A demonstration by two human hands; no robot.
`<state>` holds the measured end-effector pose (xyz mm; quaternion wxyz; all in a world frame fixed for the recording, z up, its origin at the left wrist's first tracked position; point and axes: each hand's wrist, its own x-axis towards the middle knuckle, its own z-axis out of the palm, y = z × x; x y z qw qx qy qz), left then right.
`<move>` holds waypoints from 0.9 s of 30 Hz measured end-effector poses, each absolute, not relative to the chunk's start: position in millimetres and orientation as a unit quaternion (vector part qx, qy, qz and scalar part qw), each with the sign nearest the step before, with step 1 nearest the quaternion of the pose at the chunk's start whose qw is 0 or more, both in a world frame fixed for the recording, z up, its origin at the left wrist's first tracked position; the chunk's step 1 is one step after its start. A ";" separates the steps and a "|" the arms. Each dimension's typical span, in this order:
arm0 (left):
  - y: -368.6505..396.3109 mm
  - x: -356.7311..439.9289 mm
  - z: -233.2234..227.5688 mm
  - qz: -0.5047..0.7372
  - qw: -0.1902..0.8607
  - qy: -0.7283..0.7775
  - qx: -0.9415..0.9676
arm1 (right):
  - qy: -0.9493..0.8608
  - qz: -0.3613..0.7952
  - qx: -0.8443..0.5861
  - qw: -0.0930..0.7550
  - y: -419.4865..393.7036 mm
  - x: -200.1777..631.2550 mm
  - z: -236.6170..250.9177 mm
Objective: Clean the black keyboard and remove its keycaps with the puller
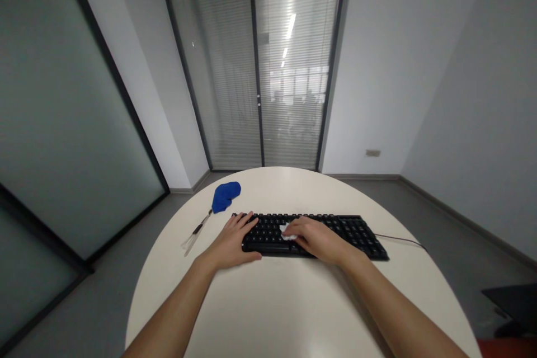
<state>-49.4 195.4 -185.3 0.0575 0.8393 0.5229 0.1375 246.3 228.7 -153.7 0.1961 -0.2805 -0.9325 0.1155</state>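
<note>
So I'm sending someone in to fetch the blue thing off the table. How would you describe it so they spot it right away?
Go to the round white table in front of the glass doors. A black keyboard lies across it; the left hand rests on the keyboard's left end. Just beyond that hand sits a crumpled blue cloth, the only coloured thing there, beside a thin brush-like tool.

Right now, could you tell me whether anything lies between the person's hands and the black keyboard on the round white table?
Nothing separates the left hand from the black keyboard; it rests on the left end. Under the right hand, a small white object, possibly a cloth or wipe, lies against the keys.
</note>
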 end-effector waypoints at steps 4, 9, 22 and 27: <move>195.1 -49.4 -184.3 0.137 0.056 0.525 0.838 | -0.926 0.132 -0.306 0.175 234.5 261.2 -146.2; 194.9 -49.1 -183.1 0.137 0.060 0.526 0.837 | -0.904 0.179 -0.355 0.157 240.7 278.9 -140.6; 196.7 -51.7 -188.7 0.136 0.066 0.525 0.838 | -0.854 0.169 -0.471 0.140 246.2 309.4 -135.1; 196.2 -50.8 -187.9 0.140 0.069 0.525 0.837 | -0.849 0.111 -0.479 0.194 249.5 305.9 -139.0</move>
